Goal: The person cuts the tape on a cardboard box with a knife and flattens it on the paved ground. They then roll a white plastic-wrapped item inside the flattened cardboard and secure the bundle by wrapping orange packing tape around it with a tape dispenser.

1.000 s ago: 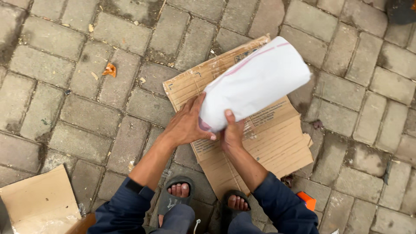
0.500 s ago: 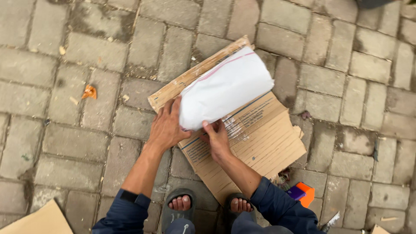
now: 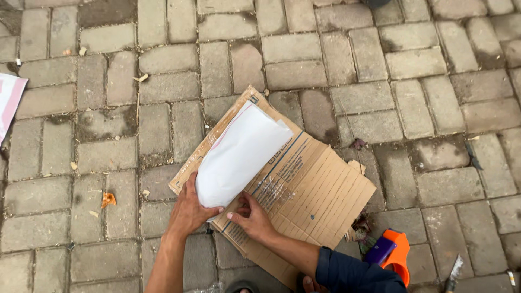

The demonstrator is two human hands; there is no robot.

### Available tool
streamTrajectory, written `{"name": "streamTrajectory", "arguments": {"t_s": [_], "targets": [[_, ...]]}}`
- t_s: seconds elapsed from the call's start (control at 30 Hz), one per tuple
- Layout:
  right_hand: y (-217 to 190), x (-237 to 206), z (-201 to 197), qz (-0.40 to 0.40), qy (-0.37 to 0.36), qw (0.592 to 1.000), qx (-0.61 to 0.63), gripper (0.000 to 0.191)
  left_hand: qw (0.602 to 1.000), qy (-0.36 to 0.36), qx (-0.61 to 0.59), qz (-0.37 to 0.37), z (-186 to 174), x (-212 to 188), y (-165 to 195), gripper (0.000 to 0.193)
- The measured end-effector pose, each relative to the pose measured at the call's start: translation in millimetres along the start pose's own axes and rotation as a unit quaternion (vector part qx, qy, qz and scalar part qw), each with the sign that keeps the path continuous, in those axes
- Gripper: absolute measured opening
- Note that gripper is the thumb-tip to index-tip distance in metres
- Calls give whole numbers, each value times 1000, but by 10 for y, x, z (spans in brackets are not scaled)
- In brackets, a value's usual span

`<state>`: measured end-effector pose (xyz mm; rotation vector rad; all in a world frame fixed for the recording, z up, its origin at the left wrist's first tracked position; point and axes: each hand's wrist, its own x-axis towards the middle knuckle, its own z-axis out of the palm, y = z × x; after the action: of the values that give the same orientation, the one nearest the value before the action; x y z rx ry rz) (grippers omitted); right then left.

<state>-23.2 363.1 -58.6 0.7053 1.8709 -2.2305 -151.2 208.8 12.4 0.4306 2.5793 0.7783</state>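
Note:
A white sheet (image 3: 239, 154) with a thin red edge line is rolled into a loose tube and lies on a flattened brown cardboard piece (image 3: 320, 190) on the paving. My left hand (image 3: 187, 209) grips the near end of the roll from the left side. My right hand (image 3: 252, 217) rests on the cardboard just under the roll's near end, fingertips touching the sheet's edge. The roll points away from me, up and to the right.
Grey paving bricks (image 3: 380, 70) surround the cardboard. An orange and purple tool (image 3: 391, 252) lies at the lower right, next to a small blade-like tool (image 3: 453, 271). A white and pink sheet (image 3: 8, 100) pokes in at the left edge. An orange scrap (image 3: 108, 199) lies left.
The view has shifted, so roll and cardboard now sit lower and more central. The roll lies lower on the cardboard, and my right hand has slid from the roll's end onto the cardboard beneath it.

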Motion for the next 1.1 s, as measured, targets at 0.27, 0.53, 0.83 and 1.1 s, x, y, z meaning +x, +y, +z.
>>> {"name": "streamTrajectory", "arguments": {"t_s": [0.27,0.53,0.83,1.1], "targets": [[23,-4,56,-37,-26,997,66,75,999,-8,42,-21,129,-80,246,121],[-261,195,245,45,95,988,113,81,994,-10,-51,100,-137,137,-137,74],[-309,220,313,41,84,990,107,86,993,-10,41,-114,-543,649,-49,60],[-201,129,391,52,63,985,151,72,998,-39,36,-38,-421,515,29,31]]}}
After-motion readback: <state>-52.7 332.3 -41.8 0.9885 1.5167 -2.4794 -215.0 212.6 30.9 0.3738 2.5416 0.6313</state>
